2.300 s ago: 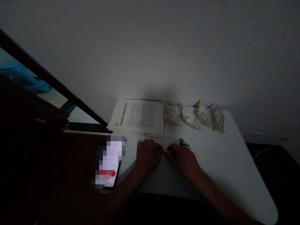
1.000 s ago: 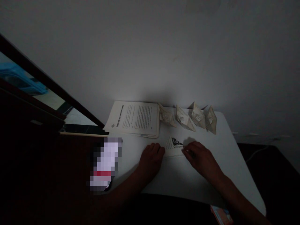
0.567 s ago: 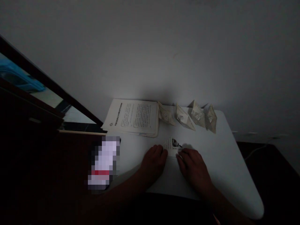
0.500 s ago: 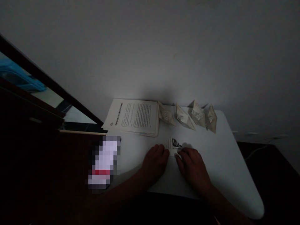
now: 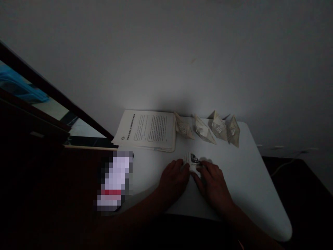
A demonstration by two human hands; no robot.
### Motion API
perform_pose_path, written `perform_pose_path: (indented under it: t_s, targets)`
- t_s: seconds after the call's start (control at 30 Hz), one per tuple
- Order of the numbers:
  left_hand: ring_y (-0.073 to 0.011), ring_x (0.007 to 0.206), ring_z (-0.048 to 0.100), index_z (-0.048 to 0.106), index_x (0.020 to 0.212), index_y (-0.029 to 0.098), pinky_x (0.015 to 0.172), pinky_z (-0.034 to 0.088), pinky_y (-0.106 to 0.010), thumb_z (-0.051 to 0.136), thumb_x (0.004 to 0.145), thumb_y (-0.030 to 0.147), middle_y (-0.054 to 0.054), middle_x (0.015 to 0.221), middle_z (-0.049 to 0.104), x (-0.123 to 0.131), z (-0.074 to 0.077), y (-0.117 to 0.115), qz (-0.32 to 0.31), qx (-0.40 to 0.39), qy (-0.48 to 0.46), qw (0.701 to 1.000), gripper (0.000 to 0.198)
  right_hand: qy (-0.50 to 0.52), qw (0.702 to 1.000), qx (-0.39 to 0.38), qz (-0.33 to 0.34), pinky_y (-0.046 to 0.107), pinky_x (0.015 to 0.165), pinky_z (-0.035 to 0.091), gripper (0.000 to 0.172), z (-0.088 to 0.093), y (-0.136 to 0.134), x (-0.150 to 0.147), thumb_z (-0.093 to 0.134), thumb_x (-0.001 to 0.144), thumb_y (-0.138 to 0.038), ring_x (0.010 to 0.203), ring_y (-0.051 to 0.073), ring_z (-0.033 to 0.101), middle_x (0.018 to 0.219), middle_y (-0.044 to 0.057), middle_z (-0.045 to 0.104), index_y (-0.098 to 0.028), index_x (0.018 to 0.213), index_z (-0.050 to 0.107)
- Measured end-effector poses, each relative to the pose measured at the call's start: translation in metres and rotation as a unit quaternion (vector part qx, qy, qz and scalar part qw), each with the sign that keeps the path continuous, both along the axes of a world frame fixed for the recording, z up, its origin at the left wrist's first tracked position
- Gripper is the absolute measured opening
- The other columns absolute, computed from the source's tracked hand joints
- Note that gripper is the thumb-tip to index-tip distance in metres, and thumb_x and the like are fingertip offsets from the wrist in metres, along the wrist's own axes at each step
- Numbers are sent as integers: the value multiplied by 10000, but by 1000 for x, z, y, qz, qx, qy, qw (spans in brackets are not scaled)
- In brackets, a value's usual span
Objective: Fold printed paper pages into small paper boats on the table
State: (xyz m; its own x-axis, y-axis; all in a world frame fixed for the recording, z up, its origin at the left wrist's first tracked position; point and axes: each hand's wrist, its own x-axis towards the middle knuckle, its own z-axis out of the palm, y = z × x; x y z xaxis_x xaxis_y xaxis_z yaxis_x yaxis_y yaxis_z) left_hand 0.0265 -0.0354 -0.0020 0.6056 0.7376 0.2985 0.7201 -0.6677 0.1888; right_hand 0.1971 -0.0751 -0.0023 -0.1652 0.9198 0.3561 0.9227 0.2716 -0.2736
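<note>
A small folded piece of printed paper [image 5: 194, 161], with a dark picture on its upper part, lies on the white table between my hands. My left hand [image 5: 175, 177] grips its left side, fingers curled and thumb along the lower edge. On the other side my right hand [image 5: 212, 180] has its fingers bent over the right edge and its thumb at the bottom edge. Both hands partly cover the paper, and the dim light hides the finer folds. Behind it several folded paper boats [image 5: 204, 130] stand in a row at the table's back edge.
A stack of printed sheets [image 5: 149, 130] lies at the back left of the white table [image 5: 249, 180], against the wall. A blurred-out phone-like object [image 5: 116, 180] sits at the left edge. A cable [image 5: 287, 163] runs beyond the right edge.
My right thumb has shifted left along the paper's lower edge, closer to my left thumb. My left hand has moved slightly right. The paper boats stay in place.
</note>
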Motion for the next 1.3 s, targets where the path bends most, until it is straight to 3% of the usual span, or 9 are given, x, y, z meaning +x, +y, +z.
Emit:
perform_pose_path:
  t_s: [0.27, 0.5, 0.8, 0.93, 1.3]
  targets:
    - [-257, 1036, 537, 507, 1209, 132, 831, 467, -394, 409, 885, 193, -167, 1294, 491, 2, 1, 1, -22, -24, 40, 999, 344, -16, 1000, -27, 6, 451, 837, 445, 196, 1, 2, 1, 503, 881, -319, 1004, 272, 523, 1217, 116, 568, -179, 960, 615]
    - [-253, 956, 542, 459, 1278, 119, 821, 447, -390, 404, 876, 194, -139, 1372, 434, 3, 4, 2, -22, -22, 76, 997, 413, -30, 998, -48, 26, 447, 828, 448, 165, 6, 6, 1, 497, 878, -292, 927, 253, 525, 1286, 102, 536, -168, 907, 602]
    - [-242, 874, 526, 359, 1353, 108, 727, 449, -380, 416, 826, 181, -135, 1440, 342, 13, 12, 6, -8, -22, 104, 994, 535, -61, 993, -84, 58, 480, 844, 440, 292, 16, 15, -1, 479, 855, -228, 933, 284, 533, 1362, 118, 473, -146, 1128, 546]
    - [-226, 803, 532, 335, 1363, 95, 652, 444, -363, 420, 813, 172, -167, 1435, 337, 16, 15, 10, -15, -26, 112, 993, 562, -68, 992, -78, 74, 494, 837, 435, 229, 22, 19, -4, 479, 843, -203, 929, 290, 552, 1374, 106, 463, -178, 1039, 595]
    - [-218, 835, 579, 311, 1370, 90, 677, 470, -362, 420, 822, 173, -186, 1458, 285, 17, 15, 15, -18, -37, 110, 993, 564, -45, 991, -94, 89, 498, 900, 441, 175, 27, 25, -2, 492, 824, -191, 945, 269, 600, 1379, 121, 455, -177, 956, 605]
